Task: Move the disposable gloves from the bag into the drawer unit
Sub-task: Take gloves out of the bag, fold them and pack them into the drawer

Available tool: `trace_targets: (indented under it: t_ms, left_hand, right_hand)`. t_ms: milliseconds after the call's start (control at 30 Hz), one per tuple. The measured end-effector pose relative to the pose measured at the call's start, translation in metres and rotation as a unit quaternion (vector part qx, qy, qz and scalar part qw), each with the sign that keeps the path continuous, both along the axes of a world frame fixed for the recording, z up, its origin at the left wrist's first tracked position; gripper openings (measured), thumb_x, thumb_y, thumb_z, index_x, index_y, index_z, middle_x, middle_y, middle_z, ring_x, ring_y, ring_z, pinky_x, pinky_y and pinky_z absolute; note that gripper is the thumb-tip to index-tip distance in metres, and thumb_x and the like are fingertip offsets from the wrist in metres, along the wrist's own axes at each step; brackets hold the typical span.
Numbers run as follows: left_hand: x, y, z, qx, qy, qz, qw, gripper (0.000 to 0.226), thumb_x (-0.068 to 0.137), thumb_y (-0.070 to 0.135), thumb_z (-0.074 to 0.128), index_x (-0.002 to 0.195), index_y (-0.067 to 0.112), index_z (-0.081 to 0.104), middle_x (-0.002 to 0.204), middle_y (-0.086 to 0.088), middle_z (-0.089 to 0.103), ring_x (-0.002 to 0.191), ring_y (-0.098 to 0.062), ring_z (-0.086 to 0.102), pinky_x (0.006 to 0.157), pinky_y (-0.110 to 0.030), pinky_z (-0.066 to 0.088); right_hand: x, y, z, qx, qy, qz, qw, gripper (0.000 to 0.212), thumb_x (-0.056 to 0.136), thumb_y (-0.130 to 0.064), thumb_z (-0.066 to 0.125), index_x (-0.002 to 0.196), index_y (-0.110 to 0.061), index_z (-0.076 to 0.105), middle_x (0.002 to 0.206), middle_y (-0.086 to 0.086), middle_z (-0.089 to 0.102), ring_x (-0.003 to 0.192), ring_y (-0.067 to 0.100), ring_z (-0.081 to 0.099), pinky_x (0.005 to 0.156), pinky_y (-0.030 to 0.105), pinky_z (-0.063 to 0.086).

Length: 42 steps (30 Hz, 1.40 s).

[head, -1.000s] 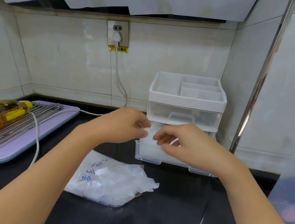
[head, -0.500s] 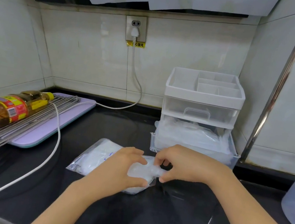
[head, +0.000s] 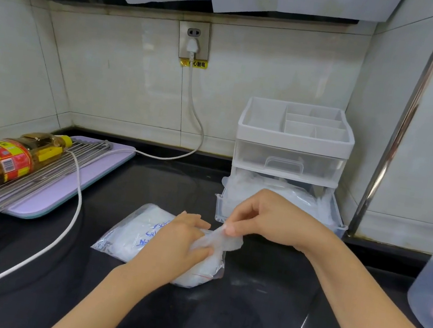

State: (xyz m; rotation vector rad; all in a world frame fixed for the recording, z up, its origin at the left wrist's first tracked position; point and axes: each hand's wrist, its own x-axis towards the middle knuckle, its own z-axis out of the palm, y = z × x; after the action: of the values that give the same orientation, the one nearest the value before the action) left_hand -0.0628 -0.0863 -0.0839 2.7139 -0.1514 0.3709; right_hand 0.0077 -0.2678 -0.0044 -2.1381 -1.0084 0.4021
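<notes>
Bag (head: 134,236) lies flat on the bench (head: 256,313), mouth to the right, just in front of the drawer unit (head: 293,142). Left hand (head: 176,243) curls over the bag near its mouth and holds it down. Right hand (head: 266,220) pinches a tuft of gloves (head: 228,243) between thumb and fingertips, just outside the mouth; the tuft's tail is inside the bag. Bottom drawer (head: 221,207) stands pulled out and holds a pile (head: 290,193) of the same film. Top drawer is closed.

Handling, judged: the gloves are thin film, near weightless, limp and slippery, and likely to cling in clumps and drag the bag along. Best hold is a pinch on the free edge, with the bag pinned. No crush risk. The bag looks well filled, so the task is partly done.
</notes>
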Motion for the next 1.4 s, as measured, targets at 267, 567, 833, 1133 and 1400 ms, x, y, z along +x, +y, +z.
trace_targets:
  t_ms: [267, 567, 833, 1133, 1400]
  left_hand:
    - [-0.004, -0.003, 0.008, -0.058, 0.040, 0.036, 0.997, 0.007, 0.088, 0.026, 0.060, 0.089, 0.020, 0.055, 0.084, 0.010, 0.053, 0.087, -0.009, 0.050, 0.073, 0.001, 0.029]
    - [-0.009, 0.027, 0.072, -0.198, 0.102, -0.080, 0.972, 0.030, 0.088, 0.013, 0.066, 0.109, 0.035, 0.067, 0.107, 0.019, 0.070, 0.103, 0.003, 0.063, 0.095, -0.023, 0.046]
    - [0.017, -0.032, 0.108, -0.344, 0.075, -0.192, 0.916, 0.063, 0.071, 0.046, 0.070, 0.128, 0.023, 0.055, 0.122, 0.007, 0.065, 0.114, -0.003, 0.060, 0.098, -0.021, 0.046]
    - [0.066, -0.036, 0.106, -0.401, 0.184, -0.150, 0.885, 0.015, 0.082, 0.024, 0.069, 0.086, 0.009, 0.071, 0.084, -0.003, 0.073, 0.080, -0.013, 0.068, 0.077, -0.022, 0.053]
    - [0.117, -0.026, 0.114, -0.551, 0.189, -0.040, 0.812, 0.012, 0.089, 0.013, 0.065, 0.093, 0.002, 0.064, 0.081, -0.006, 0.066, 0.059, -0.008, 0.063, 0.059, -0.019, 0.054]
  right_hand:
    - [-0.007, -0.020, 0.033, 0.292, 0.127, 0.015, 0.948, 0.016, 0.093, -0.004, 0.049, 0.083, -0.003, 0.061, 0.082, 0.011, 0.065, 0.080, 0.017, 0.063, 0.082, 0.024, 0.052]
    - [-0.004, -0.049, 0.056, 0.385, 0.050, -0.111, 0.915, 0.018, 0.098, -0.014, 0.046, 0.083, -0.014, 0.055, 0.068, -0.003, 0.056, 0.062, 0.012, 0.050, 0.064, 0.024, 0.040]
    - [-0.004, -0.053, 0.056, 0.294, 0.014, -0.032, 0.955, 0.020, 0.089, -0.030, 0.061, 0.089, -0.009, 0.061, 0.074, 0.015, 0.057, 0.067, 0.021, 0.048, 0.069, 0.027, 0.040]
    - [0.027, -0.074, 0.052, 0.258, -0.133, -0.301, 0.909, 0.018, 0.096, -0.028, 0.053, 0.085, -0.020, 0.065, 0.070, 0.008, 0.057, 0.057, 0.020, 0.045, 0.056, 0.026, 0.035]
    - [0.055, -0.077, 0.029, 0.178, -0.234, -0.427, 0.855, 0.033, 0.094, -0.043, 0.051, 0.101, -0.012, 0.062, 0.082, 0.003, 0.066, 0.057, 0.017, 0.060, 0.052, 0.020, 0.041]
